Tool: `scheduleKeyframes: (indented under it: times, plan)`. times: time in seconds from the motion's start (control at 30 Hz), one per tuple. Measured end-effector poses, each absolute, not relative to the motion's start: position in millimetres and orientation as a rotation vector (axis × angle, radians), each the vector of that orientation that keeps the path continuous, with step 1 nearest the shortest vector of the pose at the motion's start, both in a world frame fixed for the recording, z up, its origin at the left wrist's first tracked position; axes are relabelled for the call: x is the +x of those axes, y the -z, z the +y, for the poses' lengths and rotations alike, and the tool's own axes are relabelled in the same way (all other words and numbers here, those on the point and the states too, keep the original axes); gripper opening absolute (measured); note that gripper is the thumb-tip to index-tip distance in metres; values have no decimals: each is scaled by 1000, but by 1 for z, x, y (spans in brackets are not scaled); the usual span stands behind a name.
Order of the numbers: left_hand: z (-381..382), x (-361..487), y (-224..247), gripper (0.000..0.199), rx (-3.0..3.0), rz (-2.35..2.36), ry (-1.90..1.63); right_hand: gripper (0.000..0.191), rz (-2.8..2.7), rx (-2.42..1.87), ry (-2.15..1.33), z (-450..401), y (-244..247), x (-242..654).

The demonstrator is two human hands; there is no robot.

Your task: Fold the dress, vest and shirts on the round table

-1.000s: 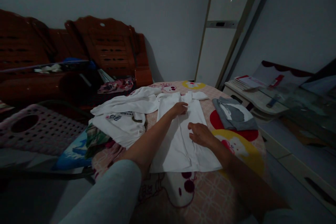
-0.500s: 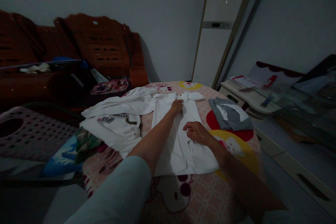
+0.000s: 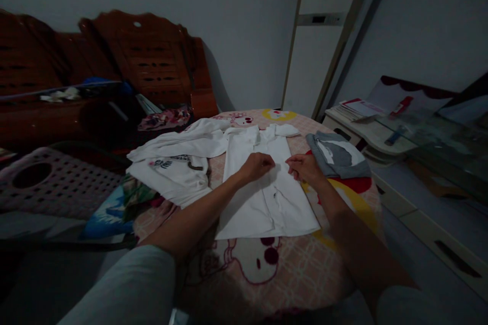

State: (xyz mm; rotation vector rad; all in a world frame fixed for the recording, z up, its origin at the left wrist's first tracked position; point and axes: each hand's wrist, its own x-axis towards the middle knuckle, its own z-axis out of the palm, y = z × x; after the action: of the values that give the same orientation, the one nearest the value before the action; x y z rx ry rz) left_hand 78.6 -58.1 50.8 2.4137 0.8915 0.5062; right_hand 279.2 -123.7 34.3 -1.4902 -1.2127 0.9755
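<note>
A white short-sleeved shirt [image 3: 244,203] lies spread flat, front up, its collar at the far side and its hem towards me. Over its upper middle, my left hand [image 3: 258,166] has its fingers curled together near the front opening. Facing it from the right, my right hand [image 3: 304,167] is closed in a pinch close to the shirt's right side. A small gap separates the fingertips of the two hands. Whether either pinches any cloth is too dark to tell. To the left lies a rumpled white garment [image 3: 179,177] with a dark print.
The round table has a pink patterned tablecloth [image 3: 305,274]. At its right edge sits a folded grey and white garment [image 3: 337,155]. A pink perforated basket [image 3: 68,183] stands left. Beyond are a wooden sofa [image 3: 141,61] and, at right, a glass-topped cabinet [image 3: 438,147].
My left hand has drawn back from the collar towards me. My right hand has moved slightly away from me and to the right. The shirt's front lies flatter.
</note>
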Motion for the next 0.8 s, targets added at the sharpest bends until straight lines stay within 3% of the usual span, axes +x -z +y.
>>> scheduleKeyframes:
  times: [0.2, 0.3, 0.47, 0.8]
  plan:
    - [-151, 53, -53, 15, 2506, 232, -167, 10, -1085, -1569, -939, -122, -29, 286]
    - [-169, 52, -46, 24, 2719, 218, -147, 9, -1047, -1577, -955, -121, -23, 288]
    - [-174, 56, -34, 12, 2883, 219, -133, 11, -1016, -1522, -954, -120, -15, 292]
    - [-175, 56, -42, 18, 2726, 180, -167, 10, -1004, -1531, -944, -121, -18, 289]
